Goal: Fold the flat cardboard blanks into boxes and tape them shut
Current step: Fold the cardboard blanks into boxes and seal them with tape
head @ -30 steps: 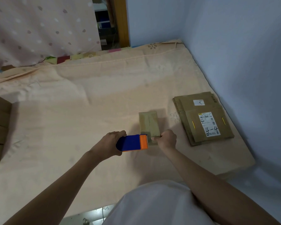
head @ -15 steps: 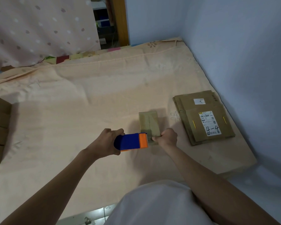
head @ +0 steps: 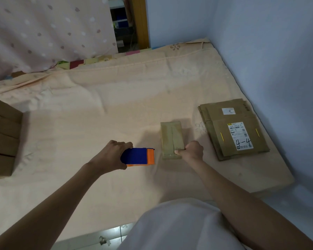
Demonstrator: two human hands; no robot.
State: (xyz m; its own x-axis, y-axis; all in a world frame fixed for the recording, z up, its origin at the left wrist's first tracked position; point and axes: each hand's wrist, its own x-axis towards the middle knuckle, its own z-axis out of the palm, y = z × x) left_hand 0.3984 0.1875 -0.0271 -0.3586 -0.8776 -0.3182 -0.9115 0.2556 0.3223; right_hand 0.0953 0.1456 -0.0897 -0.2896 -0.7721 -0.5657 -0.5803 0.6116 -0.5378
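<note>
**Tape dispenser pulled off the box, right hand holding the near end**

Since a second ago the left hand (head: 114, 156) has slid the blue and orange tape dispenser (head: 138, 156) away to the left, so now there's a clear gap of bedsheet between its orange end and the small cardboard box (head: 171, 139). Before that the orange end was right up against the box's near corner. Box itself hasn't really budged.

Left-hand fingers are wrapped around the blue body of the dispenser, thumb underneath on the near side. The right hand (head: 193, 150) is curled into a loose fist at the box's near right corner, thumb (head: 177, 151) pressed flat on the top face right by the centre seam. Can't tell how the other fingers sit on the side of the box.

The box lies flat on the peach sheet (head: 98, 114), just right of centre frame, long side running away from the camera, with a strip of tape along its top seam.

Off to the right, near the blue wall (head: 278, 60), is a stack of flat cardboard blanks (head: 215, 134) with a shipping label marked "4-4". At the left edge of the frame sits a stack of brown boxes (head: 2, 138). Spotted curtain (head: 43, 29) in the upper left.
</note>
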